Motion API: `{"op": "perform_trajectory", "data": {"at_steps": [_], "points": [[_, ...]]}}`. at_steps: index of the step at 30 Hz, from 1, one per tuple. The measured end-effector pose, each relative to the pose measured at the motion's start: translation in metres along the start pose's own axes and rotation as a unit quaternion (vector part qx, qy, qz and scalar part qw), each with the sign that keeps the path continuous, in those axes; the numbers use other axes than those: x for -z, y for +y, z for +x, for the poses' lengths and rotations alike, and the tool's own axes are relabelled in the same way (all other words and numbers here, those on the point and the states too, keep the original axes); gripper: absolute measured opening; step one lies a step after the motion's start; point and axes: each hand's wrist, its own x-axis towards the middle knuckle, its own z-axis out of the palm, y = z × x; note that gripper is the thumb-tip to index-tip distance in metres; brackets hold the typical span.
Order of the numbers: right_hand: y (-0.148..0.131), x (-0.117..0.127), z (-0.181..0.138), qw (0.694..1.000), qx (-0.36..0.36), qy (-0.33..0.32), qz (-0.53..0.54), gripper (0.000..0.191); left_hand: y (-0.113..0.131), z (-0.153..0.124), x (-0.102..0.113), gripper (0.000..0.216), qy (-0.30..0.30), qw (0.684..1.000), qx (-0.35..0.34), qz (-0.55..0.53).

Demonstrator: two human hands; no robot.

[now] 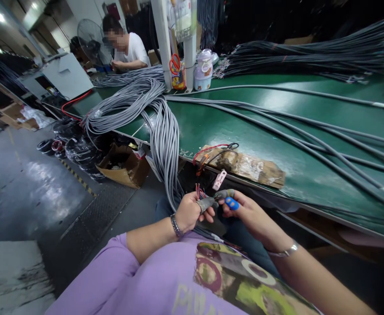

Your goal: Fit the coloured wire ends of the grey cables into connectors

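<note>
1. There was my left hand [189, 211] — curled tight around coloured wires [200, 191], ends poking up!
2. And my right hand [244, 212], fingertips bunched right by the left's — whether they pinched anything, I couldn't tell.
3. Those wires sat before the green table's [208, 124] near edge, grey cables [166, 142] draping down just beside my left hand.

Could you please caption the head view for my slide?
Left hand holding colored wires, right hand beside it, gray cables draped nearby.
</note>
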Motion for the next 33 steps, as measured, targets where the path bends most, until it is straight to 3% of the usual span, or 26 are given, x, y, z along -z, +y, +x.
{"op": "perform_trajectory", "data": {"at_steps": [6,12,15,21,27,33], "points": [[0.003,-0.022,-0.009,0.993,0.079,0.084,-0.022,0.034,-0.001,0.000,-0.001,0.041,-0.018,1.000,0.000,-0.010],[-0.002,-0.025,0.001,0.996,0.059,0.044,-0.058,0.031,-0.006,-0.002,0.008,0.047,-0.083,0.995,0.022,0.041],[-0.003,-0.027,0.007,0.994,0.053,0.047,-0.082,0.034,-0.009,-0.003,0.009,0.047,-0.054,0.997,-0.009,0.057],[-0.003,-0.034,0.007,0.994,0.050,0.086,-0.032,0.035,-0.010,-0.001,0.004,0.042,0.038,0.998,-0.029,-0.046],[0.004,-0.034,0.005,0.992,0.057,0.115,-0.014,0.030,-0.008,-0.001,0.003,0.043,0.043,0.997,-0.017,-0.065],[-0.004,-0.033,0.008,1.000,0.025,0.019,0.002,0.032,-0.011,-0.003,0.007,0.041,0.024,0.999,-0.025,-0.038]]}}
